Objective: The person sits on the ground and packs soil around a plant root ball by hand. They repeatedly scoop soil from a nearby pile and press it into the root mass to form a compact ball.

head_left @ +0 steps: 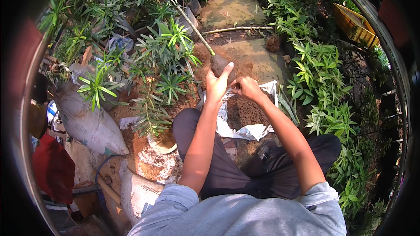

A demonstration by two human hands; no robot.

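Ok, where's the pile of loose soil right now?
In the head view, the soil pile lies on the white sheet, centre frame, just below the right hand and in front of the person's knees.

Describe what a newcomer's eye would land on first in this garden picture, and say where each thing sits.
At centre, the left hand grips a dark soil ball at the foot of a thin stem, the right hand beside it. Just below lies a soil heap on white sheeting. Spiky-leaved green plants crowd the left.

The soil ball [219, 64] in the left hand [217, 85] looks rough, matt, crumbly. Just below the right hand [248, 88], loose dirt [243, 112] sits on crinkly white plastic sheet [245, 131]. Stick [194, 27] above looks like dry wood.
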